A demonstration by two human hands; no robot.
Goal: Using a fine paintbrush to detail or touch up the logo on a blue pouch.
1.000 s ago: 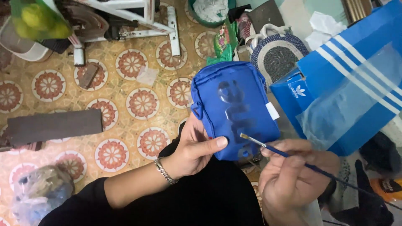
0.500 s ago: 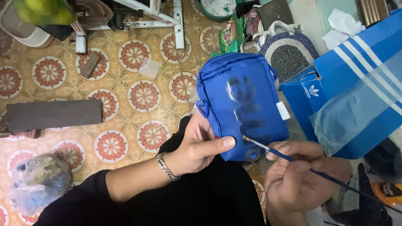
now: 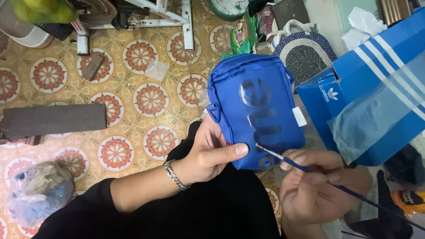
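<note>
A small blue pouch bag [image 3: 256, 106] with a faded, paler pattern on its front is held up over my lap. My left hand [image 3: 208, 152], with a metal chain bracelet on the wrist, grips the bag's lower left edge, thumb pressed across the front. My right hand [image 3: 316, 186] holds a thin paintbrush [image 3: 283, 158] with a blue handle; its tip touches the bag's lower front near my left thumb. The handle runs off toward the lower right.
A blue shoebox with white stripes [image 3: 376, 84] and clear plastic sits at right. A round woven item [image 3: 305, 53] lies behind the bag. On the patterned tile floor are a dark plank [image 3: 53, 120], a plastic bag [image 3: 37, 190] and a white metal frame [image 3: 177, 20].
The bag and both hands have drifted slightly right and up in view. The brush tip has stayed on the bag's lower front, shifting a little along it.
</note>
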